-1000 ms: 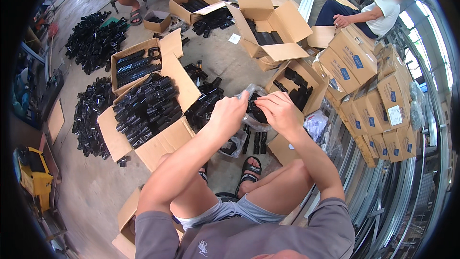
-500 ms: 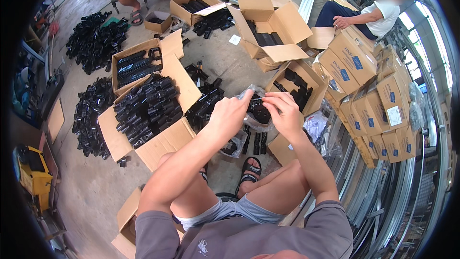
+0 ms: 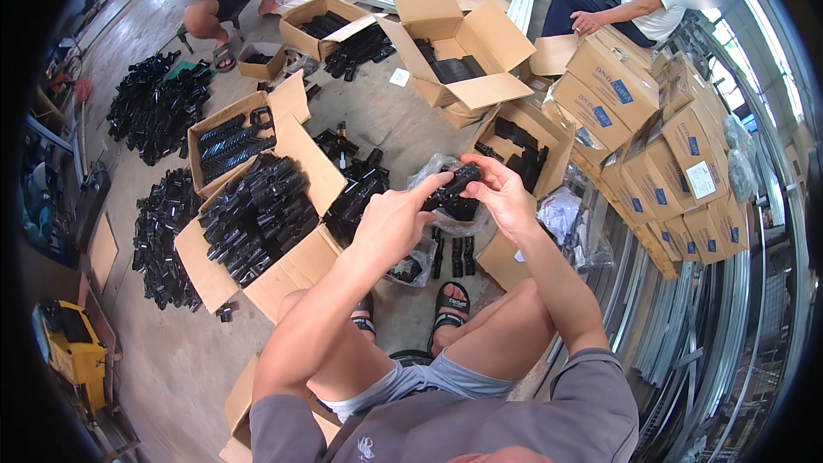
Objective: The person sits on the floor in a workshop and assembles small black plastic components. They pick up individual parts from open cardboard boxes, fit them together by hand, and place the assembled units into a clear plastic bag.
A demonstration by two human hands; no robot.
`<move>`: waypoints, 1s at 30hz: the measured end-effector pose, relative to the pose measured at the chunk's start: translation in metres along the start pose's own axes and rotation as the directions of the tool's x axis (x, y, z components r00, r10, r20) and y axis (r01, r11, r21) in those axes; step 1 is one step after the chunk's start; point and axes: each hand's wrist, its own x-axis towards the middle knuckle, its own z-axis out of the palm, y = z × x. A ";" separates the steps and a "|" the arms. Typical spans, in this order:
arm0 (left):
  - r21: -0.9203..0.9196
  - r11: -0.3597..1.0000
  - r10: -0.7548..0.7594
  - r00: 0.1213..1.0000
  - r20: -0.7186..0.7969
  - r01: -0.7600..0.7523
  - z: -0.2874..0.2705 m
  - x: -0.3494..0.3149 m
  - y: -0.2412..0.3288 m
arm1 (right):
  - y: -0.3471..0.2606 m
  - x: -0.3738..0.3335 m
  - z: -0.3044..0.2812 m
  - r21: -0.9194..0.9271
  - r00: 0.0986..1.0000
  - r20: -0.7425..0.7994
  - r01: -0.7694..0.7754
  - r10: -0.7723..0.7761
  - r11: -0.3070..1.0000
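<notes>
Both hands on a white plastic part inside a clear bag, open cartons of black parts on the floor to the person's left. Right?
Not quite: the part is black, not white. The head view shows the left hand and right hand both on it, inside the clear bag, with open cartons of black parts on the floor to the person's left.

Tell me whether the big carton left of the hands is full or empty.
Nearly full: the open carton holds black parts stacked to its rim.

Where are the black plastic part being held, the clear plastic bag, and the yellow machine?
Black plastic part (image 3: 456, 181), head view, its middle.
Clear plastic bag (image 3: 426, 173), head view, left edge.
Yellow machine (image 3: 75, 356), head view, its body.
</notes>
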 end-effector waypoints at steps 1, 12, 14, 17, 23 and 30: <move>0.012 1.000 -0.016 1.000 0.010 0.016 0.001 -0.002 0.000 | 0.003 -0.001 -0.004 0.009 1.000 -0.007 0.001 -0.001 1.000; -0.735 0.657 -0.100 0.985 0.137 0.169 0.012 0.016 -0.006 | 0.041 0.020 -0.007 0.024 0.987 -0.127 -0.101 0.103 0.995; -0.867 0.475 -0.084 0.989 0.125 0.150 0.015 0.021 -0.005 | 0.093 0.021 -0.016 -0.598 0.979 0.007 -0.160 0.205 0.785; -0.947 0.282 -0.157 0.981 0.113 0.154 0.006 0.020 0.000 | 0.151 0.014 0.010 -0.938 0.710 0.332 0.320 0.621 0.135; -0.992 0.103 -0.231 0.972 0.048 0.073 -0.009 0.009 -0.015 | 0.272 -0.022 0.091 -0.979 0.834 0.202 0.156 0.514 0.133; -0.996 0.028 -0.210 0.974 0.080 0.088 -0.008 0.007 -0.002 | 0.291 -0.040 0.080 -0.956 0.753 -0.122 -0.265 0.647 0.129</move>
